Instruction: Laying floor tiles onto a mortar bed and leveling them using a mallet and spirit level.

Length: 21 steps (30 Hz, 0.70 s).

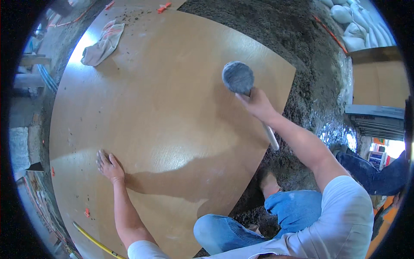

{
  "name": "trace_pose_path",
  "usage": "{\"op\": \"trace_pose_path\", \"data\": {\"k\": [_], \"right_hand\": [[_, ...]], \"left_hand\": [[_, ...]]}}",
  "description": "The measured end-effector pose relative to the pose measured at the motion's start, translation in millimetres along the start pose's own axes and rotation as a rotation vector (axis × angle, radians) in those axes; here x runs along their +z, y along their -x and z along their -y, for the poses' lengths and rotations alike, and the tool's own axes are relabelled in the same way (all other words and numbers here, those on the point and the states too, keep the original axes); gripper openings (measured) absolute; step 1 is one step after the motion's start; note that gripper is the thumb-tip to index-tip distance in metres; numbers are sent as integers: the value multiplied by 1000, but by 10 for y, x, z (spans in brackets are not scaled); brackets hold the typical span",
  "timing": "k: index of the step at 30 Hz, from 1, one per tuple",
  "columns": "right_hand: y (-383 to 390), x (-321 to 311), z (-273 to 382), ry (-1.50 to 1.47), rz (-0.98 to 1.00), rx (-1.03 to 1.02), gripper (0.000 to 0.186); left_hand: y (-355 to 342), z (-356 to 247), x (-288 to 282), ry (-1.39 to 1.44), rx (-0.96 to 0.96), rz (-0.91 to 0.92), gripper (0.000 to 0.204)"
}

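My right hand (258, 103) grips a mallet with a round grey head (237, 76) and a pale handle (272, 139), raised over the upper right part of a large glossy beige panel (172, 108). My left hand (110, 167) lies flat on the panel's left side, fingers stretched out. A crumpled pale cloth (102, 44) rests near the upper left corner. Small red plastic pieces (164, 7) lie at the top edge and near the lower left edge (87, 212). A yellow strip, perhaps a tape measure (97, 238), runs along the lower left.
Dark wet mortar (306, 86) borders the panel on the right, where my bare foot (269, 183) rests. At the right rim are white sacks (353, 28), stacked boards (373, 118) and another person's dark-trousered leg (375, 172). Pipes (47, 77) and debris line the left side.
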State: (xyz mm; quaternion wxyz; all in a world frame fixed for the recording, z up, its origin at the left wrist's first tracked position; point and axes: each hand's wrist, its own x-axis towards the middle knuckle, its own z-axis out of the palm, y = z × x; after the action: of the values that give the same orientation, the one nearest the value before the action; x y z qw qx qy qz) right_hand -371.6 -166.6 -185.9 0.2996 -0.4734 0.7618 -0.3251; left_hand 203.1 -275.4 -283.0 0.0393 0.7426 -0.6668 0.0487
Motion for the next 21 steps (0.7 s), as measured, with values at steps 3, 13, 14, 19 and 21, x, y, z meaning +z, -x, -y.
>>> {"op": "trace_pose_path", "data": {"k": [3, 13, 14, 19, 21], "right_hand": [[-138, -179, -140, -54, 40, 315, 34], [-544, -463, -101, -311, -58, 369, 37], [-541, -465, -157, -287, -63, 390, 36], [-445, -454, -522, -103, -46, 420, 34], [-279, -379, -583, -184, -39, 396, 34]], "left_hand": [[-16, 25, 2, 4, 4, -8, 59], [-9, 28, -5, 16, 29, -51, 59], [-4, 12, -36, 26, 40, -51, 58], [-22, -88, -109, 105, 11, 65, 52], [129, -83, -77, -439, 188, 67, 45]]}}
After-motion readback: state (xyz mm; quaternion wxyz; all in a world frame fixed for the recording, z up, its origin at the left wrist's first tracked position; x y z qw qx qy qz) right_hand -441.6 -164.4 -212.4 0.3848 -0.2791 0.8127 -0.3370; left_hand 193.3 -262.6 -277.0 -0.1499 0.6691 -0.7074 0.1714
